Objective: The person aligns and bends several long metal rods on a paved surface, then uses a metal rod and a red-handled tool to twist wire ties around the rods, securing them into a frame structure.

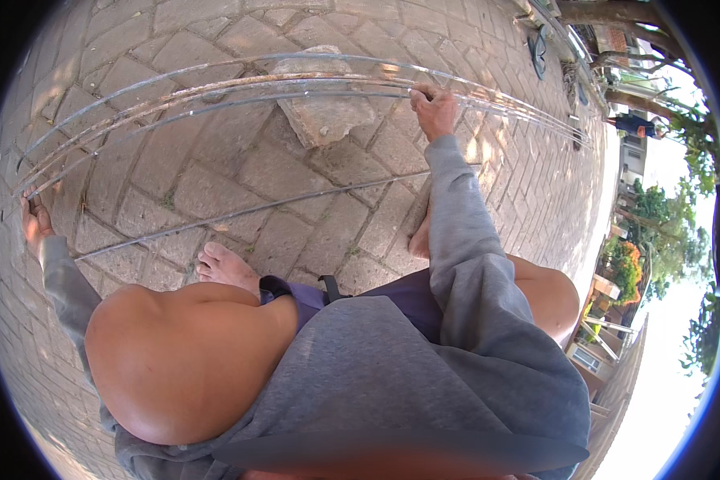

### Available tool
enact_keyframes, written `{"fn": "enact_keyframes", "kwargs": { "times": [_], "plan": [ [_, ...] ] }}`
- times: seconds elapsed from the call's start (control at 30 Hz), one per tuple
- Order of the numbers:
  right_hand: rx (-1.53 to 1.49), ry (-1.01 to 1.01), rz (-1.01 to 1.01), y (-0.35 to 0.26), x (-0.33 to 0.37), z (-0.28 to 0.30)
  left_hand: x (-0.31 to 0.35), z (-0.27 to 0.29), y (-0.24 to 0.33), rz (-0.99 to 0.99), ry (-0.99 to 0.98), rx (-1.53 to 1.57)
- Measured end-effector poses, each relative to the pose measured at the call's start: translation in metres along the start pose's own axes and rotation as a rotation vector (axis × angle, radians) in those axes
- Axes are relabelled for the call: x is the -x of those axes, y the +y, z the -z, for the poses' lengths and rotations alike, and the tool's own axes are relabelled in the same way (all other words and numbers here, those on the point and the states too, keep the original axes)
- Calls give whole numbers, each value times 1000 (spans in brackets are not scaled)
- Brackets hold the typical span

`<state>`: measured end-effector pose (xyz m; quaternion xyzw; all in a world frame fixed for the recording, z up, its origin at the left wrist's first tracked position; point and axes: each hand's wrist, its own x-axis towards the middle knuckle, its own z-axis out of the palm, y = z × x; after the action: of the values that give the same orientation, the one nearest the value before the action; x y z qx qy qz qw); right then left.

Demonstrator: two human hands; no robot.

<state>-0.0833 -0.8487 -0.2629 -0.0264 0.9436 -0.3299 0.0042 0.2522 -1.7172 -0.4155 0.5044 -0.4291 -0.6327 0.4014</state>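
Bright daylight, dappled shade, blown-out right edge, fisheye bending.

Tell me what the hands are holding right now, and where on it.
Both hold the bundle of long metal rods: the left hand near its left end, the right hand partway along, right of the stone slab.

My left hand (34, 224) is stretched far out to the left, low and near the edge, with its fingers curled shut and the grey sleeve down to the wrist. My right hand (434, 110) reaches far ahead on the right, arm almost straight, fingers closed in a fist. My knees are bent and bare, and my bare feet rest flat between my arms.
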Motion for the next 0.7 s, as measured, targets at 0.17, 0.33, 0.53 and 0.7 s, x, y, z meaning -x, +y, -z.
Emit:
{"fn": "enact_keyframes", "kwargs": {
  "times": [0.17,0.33,0.53,0.7],
  "plan": [
    [257,38,240,-1,-3,-22,10,-3,9,-13,57,-82],
    [464,-20,169,13,29,-30,18,-6,16,-37,109,-162],
    [284,133,-208,58,20,7,29,-16,31,-89,184,-309],
    [276,343,-187,96,-40,82,53,-60,60,-190,407,-819]
  ]
}}
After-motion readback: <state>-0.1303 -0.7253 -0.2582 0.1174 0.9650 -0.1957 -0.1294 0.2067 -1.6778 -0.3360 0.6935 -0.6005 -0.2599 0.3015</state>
